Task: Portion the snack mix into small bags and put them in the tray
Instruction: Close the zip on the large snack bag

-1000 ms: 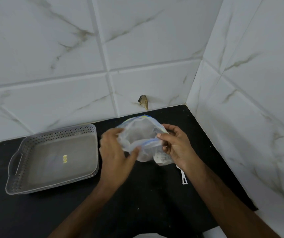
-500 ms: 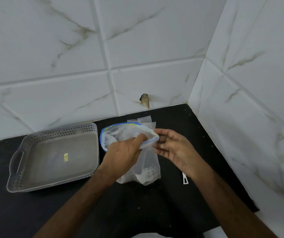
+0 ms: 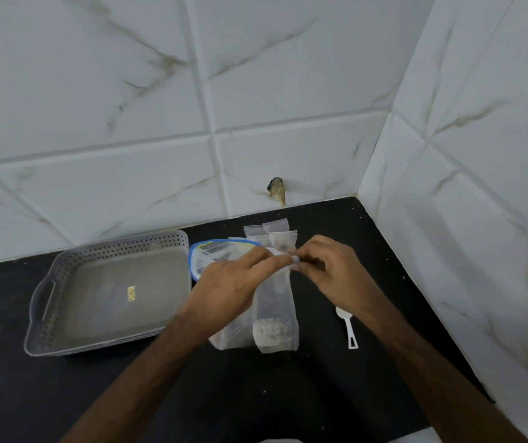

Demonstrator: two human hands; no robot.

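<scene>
Pinching the top edge of a small bag are both the left hand and right hand, fingertips clamped together on it.

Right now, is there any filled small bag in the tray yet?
No. The gray tray holds only a small yellow sticker on its floor; the small bag with snack mix is pinched at its top by both hands.

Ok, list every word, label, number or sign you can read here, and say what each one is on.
Nothing here can be read.
Yellow sticker on the floor of the grey tray: it has marks, but they are too small and blurred to read.
Large bag, small bag pinched at its top by both hands, spare small bags, white scoop: no print visible.
</scene>
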